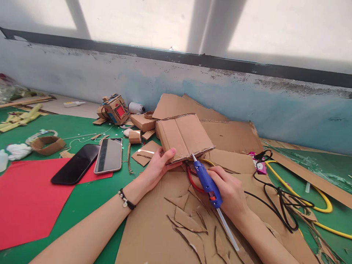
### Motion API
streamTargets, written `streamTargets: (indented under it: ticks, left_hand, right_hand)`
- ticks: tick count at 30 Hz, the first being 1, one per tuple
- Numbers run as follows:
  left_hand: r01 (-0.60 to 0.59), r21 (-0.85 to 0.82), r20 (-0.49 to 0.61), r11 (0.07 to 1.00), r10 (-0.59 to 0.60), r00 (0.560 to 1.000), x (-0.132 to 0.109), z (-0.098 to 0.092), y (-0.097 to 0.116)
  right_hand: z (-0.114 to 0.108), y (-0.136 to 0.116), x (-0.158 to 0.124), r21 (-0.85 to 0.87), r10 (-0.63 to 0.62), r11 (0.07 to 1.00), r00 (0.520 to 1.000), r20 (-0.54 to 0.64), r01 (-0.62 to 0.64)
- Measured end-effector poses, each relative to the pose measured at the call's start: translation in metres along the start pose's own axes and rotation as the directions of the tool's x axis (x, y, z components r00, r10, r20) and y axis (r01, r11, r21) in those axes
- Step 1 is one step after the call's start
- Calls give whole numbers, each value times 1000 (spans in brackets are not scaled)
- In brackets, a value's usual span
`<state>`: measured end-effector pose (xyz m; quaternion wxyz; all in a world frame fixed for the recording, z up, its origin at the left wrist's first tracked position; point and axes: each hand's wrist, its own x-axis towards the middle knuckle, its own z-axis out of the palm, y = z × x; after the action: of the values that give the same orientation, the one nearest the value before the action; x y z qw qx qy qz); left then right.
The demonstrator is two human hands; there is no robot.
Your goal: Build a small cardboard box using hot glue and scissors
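Head view: a large cardboard sheet (145,223) serves as the reference for all positions. The left hand (158,161) grips a shallow corrugated cardboard box (184,135) by its near left corner, thumb on the upper face and fingers beneath. The box sits at the far end of the sheet, tilted toward the wearer. The right hand (229,187) is closed around a blue hot glue gun (205,179) above the sheet. The nozzle points at the near edge of the box; contact cannot be determined. A translucent glue stick (227,229) protrudes from the rear of the gun. Cut cardboard scraps (189,222) lie on the sheet. Left of the sheet are a black smartphone (77,165), a light-framed smartphone (109,156) and red paper (35,201). A yellow cable (328,206) loops to its right.
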<state>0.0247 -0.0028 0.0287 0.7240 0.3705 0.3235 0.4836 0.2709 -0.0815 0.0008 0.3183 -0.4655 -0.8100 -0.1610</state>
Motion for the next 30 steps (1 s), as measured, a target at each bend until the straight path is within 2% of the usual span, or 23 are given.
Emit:
streamTargets:
  ticks: [7,25,30]
  left_hand:
    - [3,-14,4,1000,-2,1000,-1,1,2]
    - [3,3,8,1000,-4,1000,0,0,1]
    - [6,-5,7,1000,-6,1000,0,-1,1]
  right_hand:
    - [-1,-2,1,-30,-1,1000,999,-33,0]
    - [4,1,-7,-47,38,998,999,15,-37]
    - [3,-1,-4,-58,29,998,1000,-12,-30]
